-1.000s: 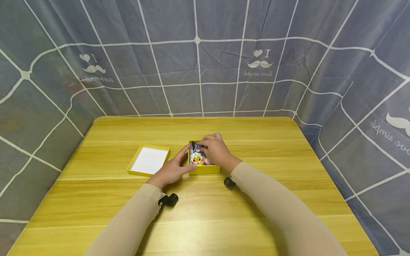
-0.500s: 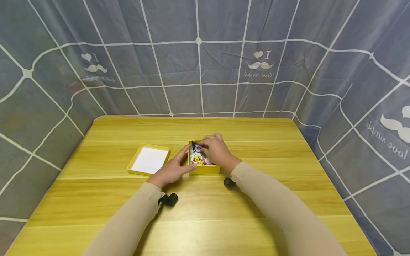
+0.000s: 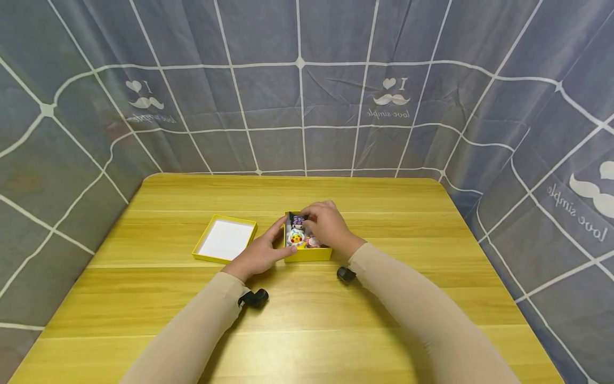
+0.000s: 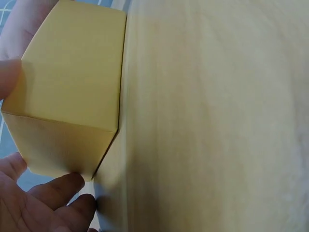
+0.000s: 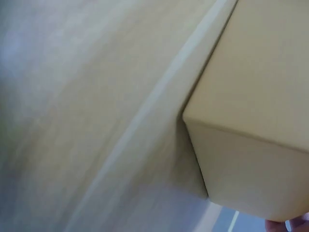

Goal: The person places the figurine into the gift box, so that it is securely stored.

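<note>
A small yellow box (image 3: 308,255) stands on the table with its top uncovered. Inside are a purple-and-black figurine (image 3: 298,221), a yellow-faced figurine with a white surround (image 3: 296,238) and a pinkish figurine (image 3: 313,242). My left hand (image 3: 259,257) holds the box by its near left corner, thumb on the front and fingers along the left side; the left wrist view shows its fingertips against the box wall (image 4: 72,72). Reaching in from the right, my right hand (image 3: 330,228) pinches the purple-and-black figurine, its fingertips partly hidden. In the right wrist view the box (image 5: 256,169) hides most of that hand.
A shallow yellow lid with a white inside (image 3: 225,240) lies on the wooden table (image 3: 297,330), left of the box and close to my left forearm. Grey curtains with white lines (image 3: 268,96) hang behind the table and at both sides.
My right fingers have shifted slightly at the purple-and-black figurine, and a little more of it shows. The left hand keeps its place on the box; the head view has moved slightly.
</note>
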A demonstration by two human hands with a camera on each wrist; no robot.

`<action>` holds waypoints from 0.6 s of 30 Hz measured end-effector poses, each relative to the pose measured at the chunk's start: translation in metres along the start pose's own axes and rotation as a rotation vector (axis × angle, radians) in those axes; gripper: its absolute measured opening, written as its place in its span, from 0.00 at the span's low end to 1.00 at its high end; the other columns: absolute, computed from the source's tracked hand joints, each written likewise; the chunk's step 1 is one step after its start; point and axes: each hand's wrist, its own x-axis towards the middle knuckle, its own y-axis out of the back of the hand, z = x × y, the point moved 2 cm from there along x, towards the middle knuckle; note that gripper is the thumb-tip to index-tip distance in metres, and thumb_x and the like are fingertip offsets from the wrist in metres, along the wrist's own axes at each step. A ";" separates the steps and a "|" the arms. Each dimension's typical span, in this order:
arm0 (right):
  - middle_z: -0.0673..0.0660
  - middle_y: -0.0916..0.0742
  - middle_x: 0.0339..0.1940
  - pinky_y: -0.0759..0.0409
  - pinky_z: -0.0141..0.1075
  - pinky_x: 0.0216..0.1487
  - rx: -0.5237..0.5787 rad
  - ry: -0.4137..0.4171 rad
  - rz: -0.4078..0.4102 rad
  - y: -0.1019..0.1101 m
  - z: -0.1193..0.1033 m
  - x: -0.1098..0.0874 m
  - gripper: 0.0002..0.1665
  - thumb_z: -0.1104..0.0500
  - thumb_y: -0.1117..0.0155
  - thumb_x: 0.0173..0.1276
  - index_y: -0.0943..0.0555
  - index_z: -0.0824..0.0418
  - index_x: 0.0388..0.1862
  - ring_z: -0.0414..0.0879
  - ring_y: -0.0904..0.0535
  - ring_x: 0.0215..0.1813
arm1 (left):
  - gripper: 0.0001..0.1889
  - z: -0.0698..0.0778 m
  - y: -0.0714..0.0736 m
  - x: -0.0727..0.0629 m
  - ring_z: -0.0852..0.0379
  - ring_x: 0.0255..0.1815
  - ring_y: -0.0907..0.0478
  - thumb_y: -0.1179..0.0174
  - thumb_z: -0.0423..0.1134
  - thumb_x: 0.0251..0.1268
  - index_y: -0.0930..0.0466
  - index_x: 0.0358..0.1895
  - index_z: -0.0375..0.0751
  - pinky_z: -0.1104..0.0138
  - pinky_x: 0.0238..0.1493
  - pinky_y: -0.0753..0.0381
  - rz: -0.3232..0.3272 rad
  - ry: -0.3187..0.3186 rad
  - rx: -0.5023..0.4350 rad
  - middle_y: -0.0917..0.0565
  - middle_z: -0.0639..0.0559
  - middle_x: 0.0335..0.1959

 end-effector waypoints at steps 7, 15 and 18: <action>0.54 0.09 0.58 0.27 0.49 0.69 -0.065 0.092 -0.022 0.002 -0.001 0.001 0.17 0.57 0.29 0.75 0.11 0.55 0.60 0.53 0.22 0.61 | 0.51 0.000 0.002 0.000 0.39 0.86 0.44 0.36 0.66 0.70 0.60 0.87 0.72 0.40 0.82 0.41 0.005 -0.001 0.038 0.44 0.42 0.86; 0.50 0.12 0.62 0.26 0.50 0.64 -0.253 0.119 -0.087 -0.003 -0.006 0.001 0.20 0.54 0.33 0.79 0.14 0.47 0.67 0.53 0.25 0.62 | 0.50 -0.001 0.000 0.000 0.41 0.87 0.46 0.36 0.66 0.70 0.60 0.87 0.72 0.41 0.83 0.42 -0.003 -0.007 0.018 0.47 0.44 0.88; 0.49 0.12 0.62 0.25 0.49 0.63 -0.273 0.130 -0.073 -0.004 -0.007 0.000 0.20 0.54 0.34 0.79 0.14 0.47 0.66 0.53 0.25 0.61 | 0.50 -0.001 -0.001 0.000 0.41 0.87 0.46 0.36 0.66 0.70 0.60 0.86 0.73 0.41 0.83 0.42 -0.004 -0.008 0.015 0.48 0.44 0.88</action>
